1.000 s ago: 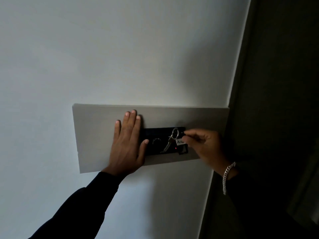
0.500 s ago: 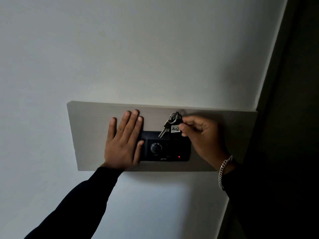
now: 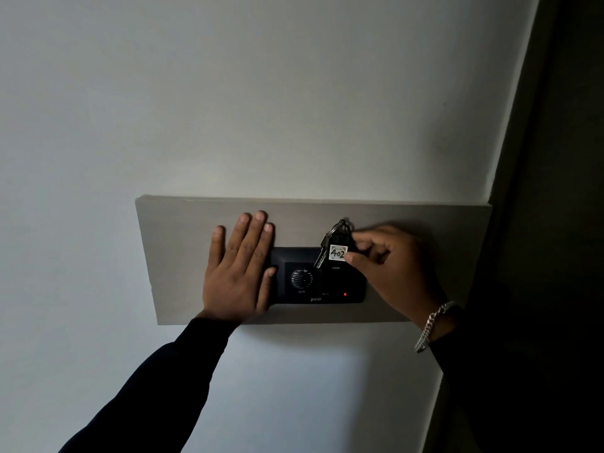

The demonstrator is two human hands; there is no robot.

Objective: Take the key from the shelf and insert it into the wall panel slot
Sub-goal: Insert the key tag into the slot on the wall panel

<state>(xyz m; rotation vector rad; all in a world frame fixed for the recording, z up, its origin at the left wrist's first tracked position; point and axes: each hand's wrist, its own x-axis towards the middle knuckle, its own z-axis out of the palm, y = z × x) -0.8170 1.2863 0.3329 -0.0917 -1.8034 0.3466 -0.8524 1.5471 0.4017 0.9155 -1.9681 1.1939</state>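
At frame centre, the right hand (image 3: 389, 256) pinches the white "402" key tag (image 3: 337, 253), poising its dangling metal keys (image 3: 322, 255) over the black wall panel (image 3: 318, 276), which the flat, loosely spread left hand (image 3: 238, 273) seemingly steadies.

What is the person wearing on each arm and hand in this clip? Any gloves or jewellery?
Both hands are bare, with no gloves or rings visible. The left hand comes out of a long dark sleeve that ends at the wrist. The right hand has a silver chain bracelet at the wrist, just ahead of a matching dark sleeve that blends into the shadow.
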